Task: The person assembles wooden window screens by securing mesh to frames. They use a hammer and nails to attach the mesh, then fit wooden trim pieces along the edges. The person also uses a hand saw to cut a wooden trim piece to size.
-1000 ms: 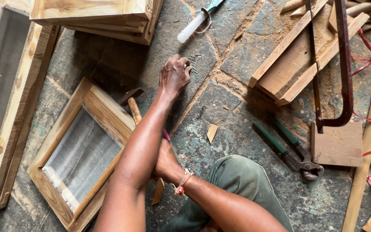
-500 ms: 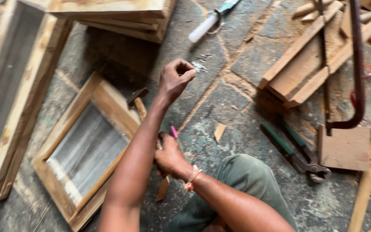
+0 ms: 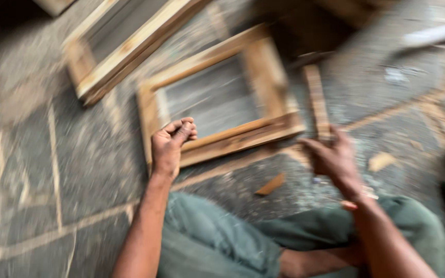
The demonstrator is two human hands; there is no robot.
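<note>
- Wooden frame (image 3: 222, 139) lay flat on the stone floor (image 3: 68, 170) at the centre of the view, at 12 o'clock from the person's legs; a pale panel filled its opening.
- Left hand (image 3: 173, 144) was clenched into a fist, knuckles up, just at the frame's near-left corner. Whether anything small was pinched inside the fist could not be told; motion blur hid the detail.
- Right hand (image 3: 336, 159) was at 3 o'clock from the frame, fingers curled around the lower end of a wooden stick (image 3: 316, 100). The stick ran up toward 12 o'clock alongside the frame's right edge.
- Second wooden frame (image 3: 124, 46) lay at 11 o'clock from the first, well apart from both hands.
- Small wood chip (image 3: 270, 184) lay on the floor between the hands, near the frame's lower rail.
- Another pale chip (image 3: 381, 160) lay at 3 o'clock from the right hand.
- Green trousers (image 3: 217, 237) covered the legs at 6 o'clock.
</note>
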